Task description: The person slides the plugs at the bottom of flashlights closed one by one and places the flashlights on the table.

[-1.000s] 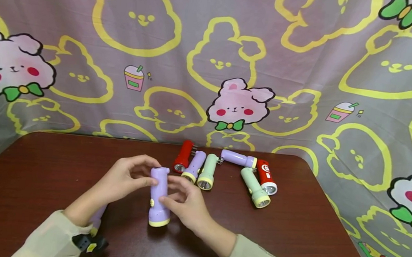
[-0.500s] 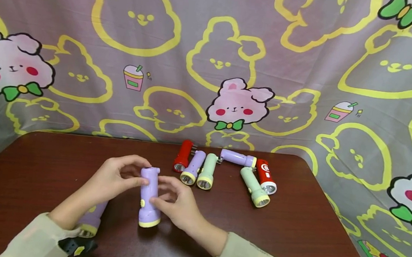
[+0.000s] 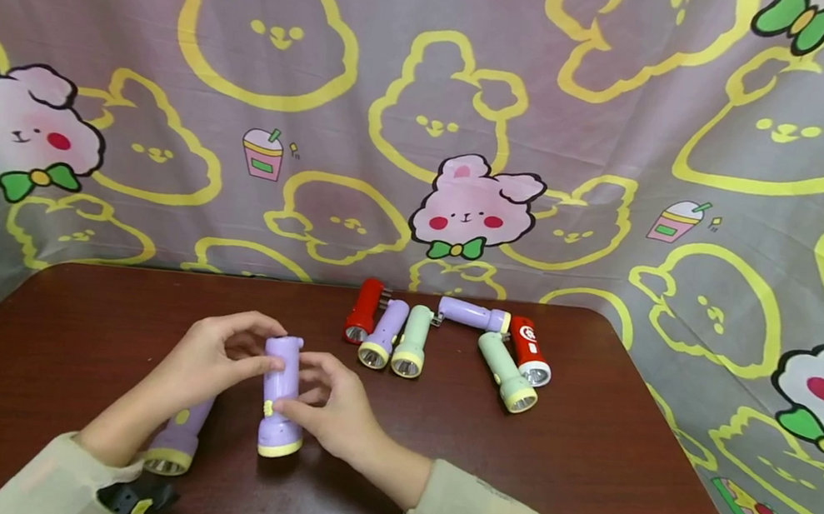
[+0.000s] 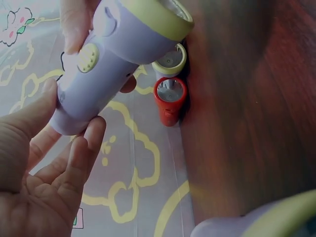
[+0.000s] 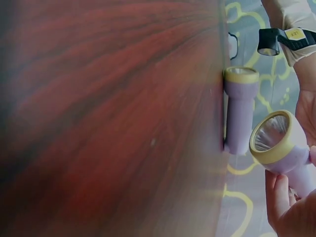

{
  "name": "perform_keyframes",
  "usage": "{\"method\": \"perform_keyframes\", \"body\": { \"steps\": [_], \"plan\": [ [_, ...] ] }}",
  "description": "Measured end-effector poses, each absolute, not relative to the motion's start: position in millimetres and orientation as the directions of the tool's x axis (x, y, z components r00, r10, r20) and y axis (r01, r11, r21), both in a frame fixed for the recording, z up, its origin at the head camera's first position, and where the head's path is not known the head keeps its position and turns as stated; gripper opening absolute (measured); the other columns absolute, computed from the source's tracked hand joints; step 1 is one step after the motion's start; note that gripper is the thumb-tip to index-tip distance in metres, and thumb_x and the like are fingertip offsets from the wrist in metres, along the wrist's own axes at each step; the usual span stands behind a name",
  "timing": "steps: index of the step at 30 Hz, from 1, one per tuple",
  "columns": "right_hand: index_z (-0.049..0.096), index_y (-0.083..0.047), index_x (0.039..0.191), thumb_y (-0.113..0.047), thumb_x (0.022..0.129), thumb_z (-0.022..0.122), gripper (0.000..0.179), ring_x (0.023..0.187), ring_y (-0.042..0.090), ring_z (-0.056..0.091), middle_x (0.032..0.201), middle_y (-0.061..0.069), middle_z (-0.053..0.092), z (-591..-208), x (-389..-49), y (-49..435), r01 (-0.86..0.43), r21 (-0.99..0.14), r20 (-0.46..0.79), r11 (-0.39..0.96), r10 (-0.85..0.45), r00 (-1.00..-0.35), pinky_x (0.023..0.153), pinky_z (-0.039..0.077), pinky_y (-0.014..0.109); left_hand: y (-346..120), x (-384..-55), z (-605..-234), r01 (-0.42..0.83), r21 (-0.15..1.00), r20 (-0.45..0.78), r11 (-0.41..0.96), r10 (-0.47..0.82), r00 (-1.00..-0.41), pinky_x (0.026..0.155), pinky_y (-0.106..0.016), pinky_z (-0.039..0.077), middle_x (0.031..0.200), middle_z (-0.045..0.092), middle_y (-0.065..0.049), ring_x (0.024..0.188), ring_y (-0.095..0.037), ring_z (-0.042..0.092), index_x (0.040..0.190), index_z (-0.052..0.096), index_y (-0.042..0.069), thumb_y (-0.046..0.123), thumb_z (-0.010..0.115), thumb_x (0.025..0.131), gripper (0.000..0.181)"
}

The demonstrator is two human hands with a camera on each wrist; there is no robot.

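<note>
A purple flashlight (image 3: 282, 390) with a yellow rim and yellow switch is held above the table, its lens end down. My left hand (image 3: 216, 358) pinches its upper end between thumb and fingers. Lower on the body, my right hand (image 3: 332, 408) grips it from the right, thumb near the switch. In the left wrist view the flashlight (image 4: 106, 69) shows its switch side. The right wrist view shows its lens (image 5: 271, 133) facing out. Beneath my left forearm lies a second purple flashlight (image 3: 180, 438), partly hidden by the arm.
Toward the back of the brown table (image 3: 546, 489) lie several more flashlights: a red one (image 3: 364, 311), a purple one (image 3: 384, 334) and a green one (image 3: 412, 341) side by side. Right of them are another purple (image 3: 474, 314), green (image 3: 507, 373) and red one (image 3: 530, 351). A patterned curtain (image 3: 351, 117) hangs behind.
Both hands have moved left together with the held purple flashlight. More of the second purple flashlight under the left forearm has come into view. The flashlights at the back lie as before.
</note>
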State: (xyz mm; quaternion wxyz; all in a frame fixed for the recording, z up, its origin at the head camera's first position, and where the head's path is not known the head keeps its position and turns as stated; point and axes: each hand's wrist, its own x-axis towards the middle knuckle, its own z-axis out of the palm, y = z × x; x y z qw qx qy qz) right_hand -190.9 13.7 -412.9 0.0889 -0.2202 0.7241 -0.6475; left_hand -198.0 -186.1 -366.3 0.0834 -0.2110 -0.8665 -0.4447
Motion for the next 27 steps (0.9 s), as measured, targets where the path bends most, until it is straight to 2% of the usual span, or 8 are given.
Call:
{"method": "perform_keyframes", "body": {
  "steps": [4,12,18,23,27],
  "plan": [
    [0.057,0.001,0.126,0.001,0.081,0.077,0.049,0.073,0.007,0.064,0.108,0.025,0.071,-412,-191,8,-0.196,-0.977,0.145,0.08,-0.418,-0.897,0.065,0.052,0.014,-190,-198,-368,0.465,0.708,0.352,0.531,0.305,-0.885,0.064,-0.023,0.053,0.094,0.072,-0.004,0.075,-0.001,0.066,0.108,0.069,0.008,0.011,0.08,0.083,0.027],
    [0.058,0.0,0.125,0.004,0.081,0.076,0.048,0.07,0.007,0.063,0.106,0.023,0.071,-412,-188,0,-0.119,-0.992,0.09,0.043,-0.419,-0.904,0.063,0.052,0.015,-207,-193,-365,0.482,0.667,0.372,0.568,0.307,-0.876,0.07,-0.022,0.055,0.105,0.073,-0.005,0.089,0.003,0.066,0.111,0.069,0.013,0.013,0.075,0.088,0.024],
    [0.058,0.002,0.125,0.006,0.08,0.075,0.048,0.069,0.007,0.063,0.106,0.023,0.072,-416,-186,-2,-0.06,-0.998,0.05,0.011,-0.413,-0.909,0.061,0.05,0.016,-227,-189,-369,0.483,0.601,0.406,0.637,0.278,-0.871,0.074,-0.017,0.053,0.102,0.074,0.0,0.09,0.005,0.065,0.11,0.069,0.017,0.012,0.076,0.088,0.023],
    [0.058,0.002,0.125,0.008,0.08,0.074,0.048,0.07,0.008,0.064,0.106,0.021,0.072,-417,-185,-6,-0.027,-1.0,0.03,-0.013,-0.417,-0.909,0.062,0.051,0.017,-242,-186,-377,0.465,0.551,0.41,0.693,0.26,-0.874,0.07,-0.021,0.055,0.1,0.074,0.002,0.088,0.006,0.064,0.107,0.07,0.018,0.013,0.078,0.086,0.023],
    [0.059,0.0,0.124,0.008,0.08,0.074,0.047,0.07,0.009,0.066,0.106,0.017,0.073,-417,-182,-9,-0.017,-1.0,0.013,0.005,-0.42,-0.908,0.062,0.052,0.018,-253,-185,-387,0.465,0.537,0.419,0.704,0.255,-0.871,0.068,-0.018,0.054,0.099,0.074,0.001,0.086,0.007,0.064,0.105,0.071,0.017,0.01,0.08,0.082,0.026]
  ]
}}
